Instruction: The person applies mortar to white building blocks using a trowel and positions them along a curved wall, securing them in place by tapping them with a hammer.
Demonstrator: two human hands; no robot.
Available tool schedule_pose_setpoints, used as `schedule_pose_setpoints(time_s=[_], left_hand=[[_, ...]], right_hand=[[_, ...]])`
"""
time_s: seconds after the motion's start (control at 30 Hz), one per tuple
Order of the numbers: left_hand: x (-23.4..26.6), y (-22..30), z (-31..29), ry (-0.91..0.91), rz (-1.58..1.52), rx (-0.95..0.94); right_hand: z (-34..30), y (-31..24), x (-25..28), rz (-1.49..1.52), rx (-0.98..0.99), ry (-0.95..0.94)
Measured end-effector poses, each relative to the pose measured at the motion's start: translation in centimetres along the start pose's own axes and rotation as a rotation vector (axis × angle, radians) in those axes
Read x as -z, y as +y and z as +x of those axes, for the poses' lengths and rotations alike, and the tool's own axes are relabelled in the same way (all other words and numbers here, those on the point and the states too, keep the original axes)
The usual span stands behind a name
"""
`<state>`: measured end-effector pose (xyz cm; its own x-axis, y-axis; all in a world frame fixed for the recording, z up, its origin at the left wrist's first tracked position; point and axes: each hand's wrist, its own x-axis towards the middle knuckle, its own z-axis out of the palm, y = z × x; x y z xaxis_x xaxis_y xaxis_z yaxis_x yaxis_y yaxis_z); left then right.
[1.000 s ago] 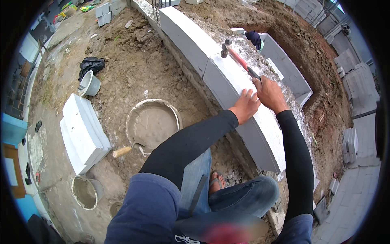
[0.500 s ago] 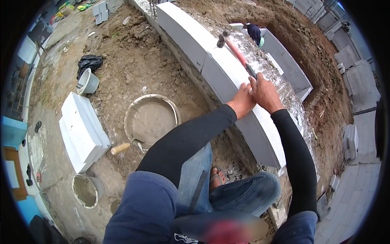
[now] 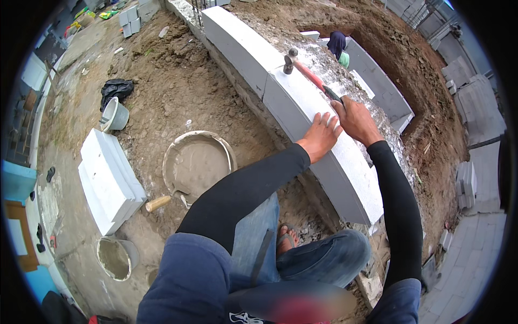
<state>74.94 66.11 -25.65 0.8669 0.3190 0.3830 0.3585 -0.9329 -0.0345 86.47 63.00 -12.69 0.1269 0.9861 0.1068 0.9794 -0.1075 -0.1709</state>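
My right hand [image 3: 357, 121] is wrapped round the black grip of a hammer with a red handle [image 3: 309, 75]. Its metal head lies at the top of a row of pale blocks, close to the joint between two of them. On the nearer white block [image 3: 345, 162], my left hand [image 3: 321, 137] rests flat with fingers spread, just left of the right hand. A second block [image 3: 237, 40] continues the row toward the far end. The row stands on a low concrete footing.
Left of me sit a round tub of grey mortar [image 3: 197, 162], a wooden-handled trowel [image 3: 158, 203], stacked white blocks [image 3: 110, 181] and two buckets, one [image 3: 116, 256] nearer. Beyond the row, another person [image 3: 338, 46] is by a block-lined trench [image 3: 380, 81].
The hammer head has come down and slightly left to the block top. My left hand's fingers have spread over the block, a little apart from the right hand. The other person shows more.
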Motion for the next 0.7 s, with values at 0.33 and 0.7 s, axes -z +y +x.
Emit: schedule_pose_setpoints(time_s=[0.33, 0.7], left_hand=[[0.2, -0.1, 0.3, -0.029, 0.014, -0.001], [1.3, -0.7, 0.2, -0.075, -0.021, -0.042]], right_hand=[[-0.8, 0.3, 0.4, 0.057, -0.011, -0.021], [-4.3, 0.8, -1.8, 0.008, -0.091, -0.027]])
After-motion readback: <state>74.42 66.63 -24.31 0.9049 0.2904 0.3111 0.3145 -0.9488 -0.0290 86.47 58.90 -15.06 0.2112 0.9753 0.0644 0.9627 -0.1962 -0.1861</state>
